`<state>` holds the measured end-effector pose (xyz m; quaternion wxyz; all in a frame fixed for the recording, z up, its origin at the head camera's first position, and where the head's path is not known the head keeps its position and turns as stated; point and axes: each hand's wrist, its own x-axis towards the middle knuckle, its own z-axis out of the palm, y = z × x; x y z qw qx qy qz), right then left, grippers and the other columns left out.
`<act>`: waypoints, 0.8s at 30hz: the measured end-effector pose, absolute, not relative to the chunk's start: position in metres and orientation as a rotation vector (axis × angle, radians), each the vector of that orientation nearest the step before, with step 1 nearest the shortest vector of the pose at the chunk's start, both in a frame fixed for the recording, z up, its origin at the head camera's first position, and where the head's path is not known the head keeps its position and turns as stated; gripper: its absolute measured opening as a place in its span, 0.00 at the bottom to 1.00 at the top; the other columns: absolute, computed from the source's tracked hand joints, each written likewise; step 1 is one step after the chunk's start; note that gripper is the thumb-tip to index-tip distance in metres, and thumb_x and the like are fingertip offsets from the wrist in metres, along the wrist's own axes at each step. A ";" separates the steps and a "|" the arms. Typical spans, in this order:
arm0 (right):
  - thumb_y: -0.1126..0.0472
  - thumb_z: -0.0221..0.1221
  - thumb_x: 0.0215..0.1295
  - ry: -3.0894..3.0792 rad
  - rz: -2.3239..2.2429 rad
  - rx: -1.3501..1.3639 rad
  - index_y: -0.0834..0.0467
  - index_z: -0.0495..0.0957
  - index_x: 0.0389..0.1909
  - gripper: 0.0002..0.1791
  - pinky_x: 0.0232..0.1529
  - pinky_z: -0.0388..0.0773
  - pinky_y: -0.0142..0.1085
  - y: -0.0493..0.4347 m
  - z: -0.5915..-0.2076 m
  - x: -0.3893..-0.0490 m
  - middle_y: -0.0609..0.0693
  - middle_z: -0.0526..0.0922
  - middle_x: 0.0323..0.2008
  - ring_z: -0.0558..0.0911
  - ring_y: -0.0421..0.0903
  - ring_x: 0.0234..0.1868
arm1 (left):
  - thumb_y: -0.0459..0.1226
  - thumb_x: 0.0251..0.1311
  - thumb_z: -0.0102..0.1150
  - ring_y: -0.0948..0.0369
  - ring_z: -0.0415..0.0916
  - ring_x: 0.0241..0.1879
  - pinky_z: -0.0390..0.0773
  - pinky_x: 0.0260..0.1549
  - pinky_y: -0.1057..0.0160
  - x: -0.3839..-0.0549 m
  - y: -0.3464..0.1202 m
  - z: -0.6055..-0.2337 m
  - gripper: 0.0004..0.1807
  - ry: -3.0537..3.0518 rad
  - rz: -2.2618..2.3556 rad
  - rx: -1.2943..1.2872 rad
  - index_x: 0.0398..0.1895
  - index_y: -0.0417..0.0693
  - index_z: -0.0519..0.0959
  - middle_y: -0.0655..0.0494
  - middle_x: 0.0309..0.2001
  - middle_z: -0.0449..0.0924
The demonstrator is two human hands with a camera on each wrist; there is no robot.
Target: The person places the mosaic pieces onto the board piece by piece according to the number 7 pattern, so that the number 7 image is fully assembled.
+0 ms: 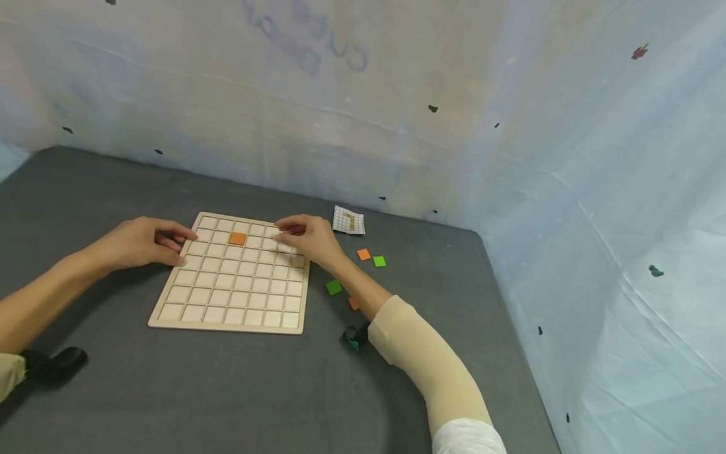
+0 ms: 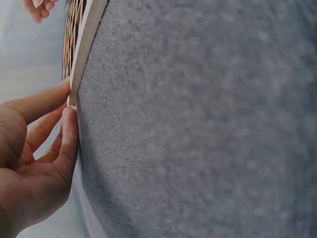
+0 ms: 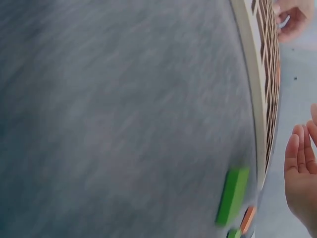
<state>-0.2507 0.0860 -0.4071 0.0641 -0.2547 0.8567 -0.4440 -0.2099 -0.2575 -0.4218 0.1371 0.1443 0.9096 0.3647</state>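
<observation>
A pale wooden grid board [image 1: 229,266] lies on the dark table, with one orange square tile [image 1: 237,238] in a cell of its second row from the back. My left hand [image 1: 142,243] holds the board's left edge, thumb and fingers touching it; the left wrist view shows the fingertips pinching the rim. Over the back right part of the board hovers my right hand [image 1: 314,239], thumb and forefinger apart. The right wrist view shows its fingers [image 3: 301,148] fairly straight, and no tile is visible between them.
Right of the board lie an orange tile [image 1: 363,254], a light green tile [image 1: 379,261], a darker green tile [image 1: 333,287] and another orange tile [image 1: 354,304] partly behind my forearm. A small printed grid card [image 1: 348,221] lies behind them. Fabric walls [image 1: 340,145] stand around the table.
</observation>
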 end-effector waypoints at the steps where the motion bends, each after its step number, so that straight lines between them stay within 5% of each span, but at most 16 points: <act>1: 0.59 0.66 0.66 2.581 -1.353 -0.755 0.57 0.83 0.54 0.17 0.41 0.79 0.31 0.091 -0.407 -0.251 0.49 0.85 0.42 0.83 0.39 0.42 | 0.46 0.57 0.73 0.63 0.77 0.45 0.77 0.36 0.63 -0.211 -0.257 -0.422 0.33 2.640 1.048 0.423 0.64 0.41 0.75 0.41 0.55 0.77; 13: 0.60 0.65 0.66 2.654 -1.396 -0.714 0.60 0.83 0.54 0.16 0.45 0.79 0.33 0.158 -0.409 -0.242 0.51 0.84 0.48 0.84 0.44 0.45 | 0.42 0.58 0.72 0.50 0.78 0.48 0.77 0.36 0.62 -0.210 -0.249 -0.424 0.30 2.678 1.025 0.438 0.62 0.40 0.77 0.41 0.54 0.78; 24: 0.60 0.67 0.65 2.719 -1.363 -0.650 0.59 0.83 0.53 0.17 0.45 0.81 0.40 0.207 -0.410 -0.229 0.55 0.85 0.48 0.84 0.49 0.45 | 0.44 0.57 0.72 0.53 0.78 0.47 0.77 0.35 0.63 -0.206 -0.257 -0.424 0.31 2.680 1.021 0.422 0.63 0.40 0.76 0.41 0.54 0.77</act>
